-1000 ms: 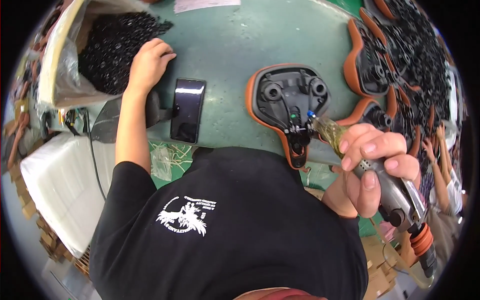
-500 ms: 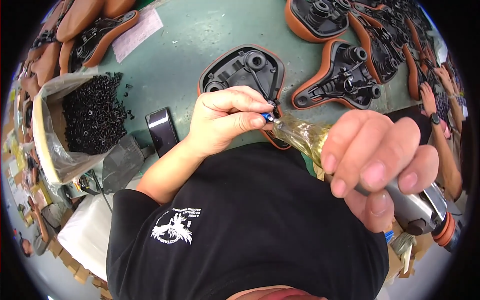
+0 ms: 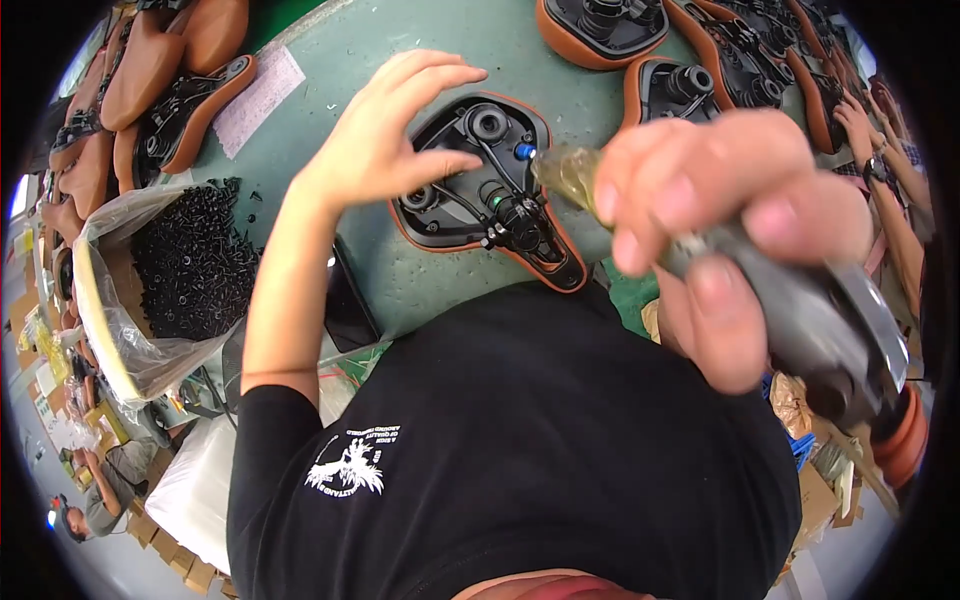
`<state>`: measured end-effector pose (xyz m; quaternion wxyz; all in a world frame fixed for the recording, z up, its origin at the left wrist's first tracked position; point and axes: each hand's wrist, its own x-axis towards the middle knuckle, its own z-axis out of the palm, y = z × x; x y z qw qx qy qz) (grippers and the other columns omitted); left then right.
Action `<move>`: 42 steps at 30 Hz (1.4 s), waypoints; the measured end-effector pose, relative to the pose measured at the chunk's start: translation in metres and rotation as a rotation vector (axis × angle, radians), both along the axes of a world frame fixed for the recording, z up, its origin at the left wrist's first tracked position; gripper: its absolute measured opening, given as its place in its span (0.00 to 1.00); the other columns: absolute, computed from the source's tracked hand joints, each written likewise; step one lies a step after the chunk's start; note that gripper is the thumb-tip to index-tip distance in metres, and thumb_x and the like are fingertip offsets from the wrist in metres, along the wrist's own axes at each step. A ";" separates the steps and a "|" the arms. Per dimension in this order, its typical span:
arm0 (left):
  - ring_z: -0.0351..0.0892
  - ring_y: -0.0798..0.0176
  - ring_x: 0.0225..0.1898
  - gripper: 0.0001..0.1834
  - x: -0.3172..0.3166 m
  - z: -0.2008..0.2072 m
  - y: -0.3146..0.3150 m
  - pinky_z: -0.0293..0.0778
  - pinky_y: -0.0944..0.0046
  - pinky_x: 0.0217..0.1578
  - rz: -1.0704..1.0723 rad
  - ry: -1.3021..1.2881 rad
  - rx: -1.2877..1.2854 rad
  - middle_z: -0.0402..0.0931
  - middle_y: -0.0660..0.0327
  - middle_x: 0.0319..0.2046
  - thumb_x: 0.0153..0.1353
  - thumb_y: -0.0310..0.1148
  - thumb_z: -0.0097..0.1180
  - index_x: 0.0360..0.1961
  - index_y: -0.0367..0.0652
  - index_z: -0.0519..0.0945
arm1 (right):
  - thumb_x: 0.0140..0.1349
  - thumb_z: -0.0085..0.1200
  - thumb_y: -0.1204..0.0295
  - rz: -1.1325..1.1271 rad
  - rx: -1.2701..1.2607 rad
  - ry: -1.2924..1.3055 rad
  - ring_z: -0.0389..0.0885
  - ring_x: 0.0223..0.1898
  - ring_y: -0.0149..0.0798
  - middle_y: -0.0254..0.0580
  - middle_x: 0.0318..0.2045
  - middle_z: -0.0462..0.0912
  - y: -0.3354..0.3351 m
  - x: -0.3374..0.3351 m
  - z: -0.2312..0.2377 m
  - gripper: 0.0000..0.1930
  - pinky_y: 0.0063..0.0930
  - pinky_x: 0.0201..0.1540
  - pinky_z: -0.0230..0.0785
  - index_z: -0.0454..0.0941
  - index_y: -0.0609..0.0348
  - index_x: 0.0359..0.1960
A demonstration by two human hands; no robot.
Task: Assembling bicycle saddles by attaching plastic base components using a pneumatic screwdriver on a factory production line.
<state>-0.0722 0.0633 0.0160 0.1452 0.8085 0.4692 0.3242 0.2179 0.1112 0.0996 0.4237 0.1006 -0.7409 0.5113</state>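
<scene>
An upturned bicycle saddle (image 3: 500, 185) lay on the green table (image 3: 510, 50), its nose angled toward the wearer and slightly right. The left hand (image 3: 375, 140) was nearer, fingers spread over its left side, nothing pinched. The right hand's (image 3: 700, 200) fingers were wrapped around a power driver (image 3: 800, 300), its blue tip (image 3: 525, 152) at the saddle's right edge; contact could not be confirmed. Black screws (image 3: 195, 270) stood boxed at left.

On our black shirt (image 3: 520, 430) we see small white lettering (image 3: 380, 437), upside down in this view, in short lines beside a white winged emblem (image 3: 345, 470), with more letters curving around it. On the pale sheet (image 3: 258, 100) lying on the table (image 3: 380, 30), we find only faint marks, too small to read.
</scene>
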 end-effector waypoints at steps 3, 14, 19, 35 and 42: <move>0.76 0.43 0.62 0.38 -0.001 -0.017 0.028 0.74 0.50 0.64 -0.172 -0.026 -0.151 0.78 0.51 0.58 0.46 0.38 0.80 0.60 0.45 0.80 | 0.70 0.50 0.78 -0.174 -0.099 -0.086 0.78 0.33 0.38 0.54 0.50 0.75 -0.006 -0.011 -0.005 0.21 0.47 0.44 0.75 0.65 0.50 0.63; 0.83 0.56 0.54 0.22 0.008 -0.061 0.046 0.78 0.57 0.58 -0.295 -0.614 -0.402 0.84 0.55 0.53 0.44 0.25 0.76 0.44 0.38 0.85 | 0.61 0.54 0.86 -0.234 0.053 -0.215 0.83 0.32 0.40 0.56 0.41 0.81 0.016 -0.064 -0.031 0.17 0.37 0.40 0.81 0.70 0.59 0.51; 0.83 0.53 0.54 0.22 0.011 -0.074 0.044 0.78 0.54 0.57 -0.278 -0.644 -0.298 0.83 0.52 0.51 0.43 0.27 0.77 0.39 0.39 0.82 | 0.56 0.57 0.87 -0.175 0.076 -0.142 0.85 0.28 0.38 0.50 0.30 0.84 0.030 -0.085 -0.037 0.11 0.33 0.35 0.81 0.75 0.66 0.40; 0.84 0.53 0.56 0.24 -0.032 -0.020 -0.010 0.77 0.55 0.61 0.074 -0.466 -0.116 0.86 0.53 0.53 0.43 0.26 0.74 0.46 0.39 0.86 | 0.65 0.55 0.80 -0.243 -0.317 0.127 0.79 0.27 0.39 0.59 0.46 0.79 -0.020 -0.034 -0.006 0.15 0.42 0.38 0.78 0.68 0.59 0.51; 0.84 0.66 0.46 0.23 -0.257 0.109 -0.024 0.80 0.63 0.51 1.032 -0.714 0.539 0.84 0.59 0.49 0.54 0.32 0.76 0.50 0.36 0.84 | 0.63 0.49 0.85 -0.432 -0.568 -0.046 0.81 0.26 0.40 0.65 0.49 0.78 -0.024 0.030 -0.027 0.16 0.39 0.38 0.80 0.67 0.65 0.52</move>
